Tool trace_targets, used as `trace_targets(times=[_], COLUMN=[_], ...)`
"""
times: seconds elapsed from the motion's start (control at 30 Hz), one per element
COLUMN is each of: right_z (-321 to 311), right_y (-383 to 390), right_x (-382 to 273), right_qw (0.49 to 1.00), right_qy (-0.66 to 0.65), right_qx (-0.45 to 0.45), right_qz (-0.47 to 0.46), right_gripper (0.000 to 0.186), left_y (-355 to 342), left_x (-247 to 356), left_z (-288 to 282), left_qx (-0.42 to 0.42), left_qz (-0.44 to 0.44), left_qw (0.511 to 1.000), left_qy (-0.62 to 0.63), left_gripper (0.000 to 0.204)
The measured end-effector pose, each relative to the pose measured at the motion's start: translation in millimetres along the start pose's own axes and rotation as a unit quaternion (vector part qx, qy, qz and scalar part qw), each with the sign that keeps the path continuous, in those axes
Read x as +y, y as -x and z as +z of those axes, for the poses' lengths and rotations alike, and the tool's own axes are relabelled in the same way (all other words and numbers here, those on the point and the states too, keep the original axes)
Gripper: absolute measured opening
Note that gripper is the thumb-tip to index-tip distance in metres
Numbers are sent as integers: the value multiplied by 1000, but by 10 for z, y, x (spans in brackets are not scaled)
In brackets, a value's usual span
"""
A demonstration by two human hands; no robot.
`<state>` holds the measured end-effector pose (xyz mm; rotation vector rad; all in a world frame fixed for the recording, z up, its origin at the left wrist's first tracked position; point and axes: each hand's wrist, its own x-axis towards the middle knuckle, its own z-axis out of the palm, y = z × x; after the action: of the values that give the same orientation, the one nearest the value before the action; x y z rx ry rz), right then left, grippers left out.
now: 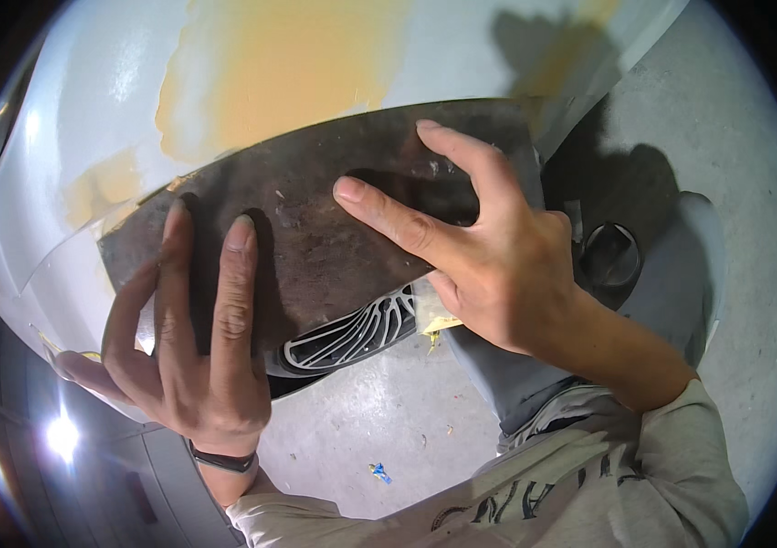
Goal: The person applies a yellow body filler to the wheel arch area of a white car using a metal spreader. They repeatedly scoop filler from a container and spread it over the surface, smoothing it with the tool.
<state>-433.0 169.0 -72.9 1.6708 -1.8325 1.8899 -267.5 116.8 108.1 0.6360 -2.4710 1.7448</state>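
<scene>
A dark, worn flat sheet [302, 274] lies along the curved lower edge of a pale car body panel [115, 82] with yellowish patches [270, 64]. My left hand [192, 347] presses on the sheet's left part with spread fingertips, its thumb out toward the left. My right hand [507, 256] is on the right part, two fingers stretched apart over the surface and another digit tucked at the lower edge, gripping it. Just below that edge a piece of pale masking material [434, 310] shows, partly hidden by the right hand.
A spoked wheel [343, 340] shows beneath the sheet. My grey-clad leg [489, 374] is below right, near a dark round object [609, 251] that I cannot make out. A small blue scrap [379, 472] lies on the concrete floor [334, 429].
</scene>
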Motion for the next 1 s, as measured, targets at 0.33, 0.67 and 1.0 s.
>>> trace_targets(times=[0.33, 0.67, 1.0], right_z=[-23, 140, -21], right_y=[-44, 57, 17], right_x=[-11, 41, 20], right_qw=[999, 997, 999], right_qy=[-28, -25, -24], right_qx=[25, 65, 22], right_qz=[14, -13, -7], right_gripper=[96, 95, 91], left_y=[-84, 42, -59], left_x=[-126, -8, 33], left_z=[55, 180, -19], left_qx=[60, 101, 64], left_qz=[51, 51, 41], left_qw=[996, 994, 997], left_qy=[-30, 1, -5], left_gripper=[38, 35, 43])
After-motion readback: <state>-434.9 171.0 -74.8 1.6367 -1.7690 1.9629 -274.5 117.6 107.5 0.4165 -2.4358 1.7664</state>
